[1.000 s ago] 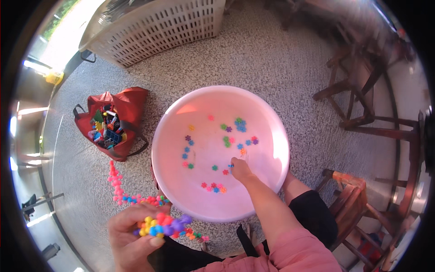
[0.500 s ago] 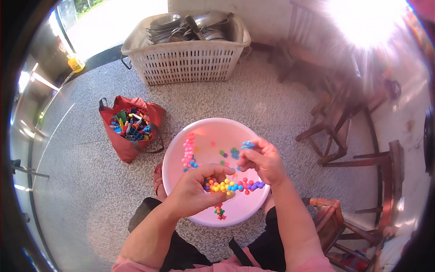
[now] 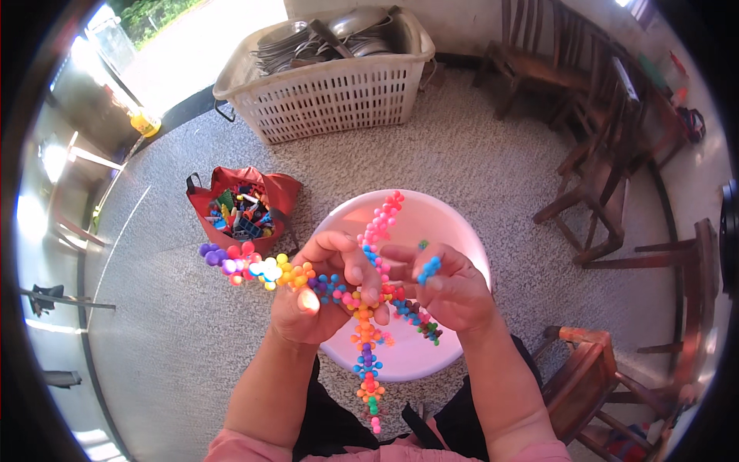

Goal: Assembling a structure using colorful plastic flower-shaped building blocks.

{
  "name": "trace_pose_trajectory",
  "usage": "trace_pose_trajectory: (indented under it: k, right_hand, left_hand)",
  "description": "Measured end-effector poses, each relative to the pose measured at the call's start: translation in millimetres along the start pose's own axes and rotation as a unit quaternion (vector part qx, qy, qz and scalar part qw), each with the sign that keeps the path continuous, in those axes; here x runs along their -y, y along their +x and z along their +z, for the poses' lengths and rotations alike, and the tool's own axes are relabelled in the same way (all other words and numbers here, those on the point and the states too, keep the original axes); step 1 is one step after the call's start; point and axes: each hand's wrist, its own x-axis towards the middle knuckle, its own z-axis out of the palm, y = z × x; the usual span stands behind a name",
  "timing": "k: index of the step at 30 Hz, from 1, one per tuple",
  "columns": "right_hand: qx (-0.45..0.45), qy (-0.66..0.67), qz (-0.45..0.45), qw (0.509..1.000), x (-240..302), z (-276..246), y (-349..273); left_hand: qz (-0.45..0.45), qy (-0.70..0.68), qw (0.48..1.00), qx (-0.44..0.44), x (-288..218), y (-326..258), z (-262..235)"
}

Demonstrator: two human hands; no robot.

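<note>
Change since earlier: a second ago the right hand was in the pink basin among loose pieces and the left hand was held low with a clump of beads; now both hands are raised together over the basin, and the basket, then only partly seen, is in full view.
Left hand (image 3: 308, 296): curled shut around the bead chain (image 3: 368, 308), thumb and forefinger pinched on it where the strands meet.
Right hand (image 3: 454, 292): fingers bent, a small blue bead cluster (image 3: 429, 268) pinched at the fingertips, just beside the chain.
Chain position: held above the near half of the pink basin (image 3: 469, 239), between the two hands.
Chain axes: one long strand runs up and down, its pink end pointing away over the basin and its lower end hanging past the basin's near rim; a second strand is stretched sideways, its purple end pointing left beyond the basin.
Pink basin contents: mostly hidden by the hands; cannot be told.
Red bag (image 3: 239, 208): left of the basin on the floor, open, filled with mixed coloured toy pieces.
White basket (image 3: 331, 96): beyond the basin, loaded with metal dishes and utensils.
Wooden chairs (image 3: 593, 192): right of the basin.
</note>
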Motion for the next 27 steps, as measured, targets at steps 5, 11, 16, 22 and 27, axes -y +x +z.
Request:
trace_pose_trajectory:
  k: [5, 11, 16, 22, 27]
  right_hand:
    - [0.021, -0.094, 0.035, 0.995, 9.7, 6.0, -2.3]
    - [0.008, -0.078, 0.075, 0.994, 11.4, 10.7, -10.4]
    - [0.004, -0.097, 0.063, 0.993, 15.7, 13.4, -13.1]
    - [-0.01, -0.133, 0.068, 0.989, 20.5, 8.7, -17.8]
    - [-0.008, -0.157, 0.076, 0.985, 23.1, 12.4, -13.7]
  left_hand:
    - [-0.01, -0.033, 0.999, 0.031, -3.7, 7.3, -5.2]
    - [-0.02, -0.013, 0.998, 0.06, -3.1, 10.1, -8.4]
    - [-0.006, -0.013, 1.0, -0.022, 3.5, 9.2, 2.3]
    - [-0.033, 0.036, 0.995, -0.082, 5.7, 8.1, 2.2]
    - [-0.062, 0.117, 0.983, -0.13, 0.1, 7.1, 10.1]
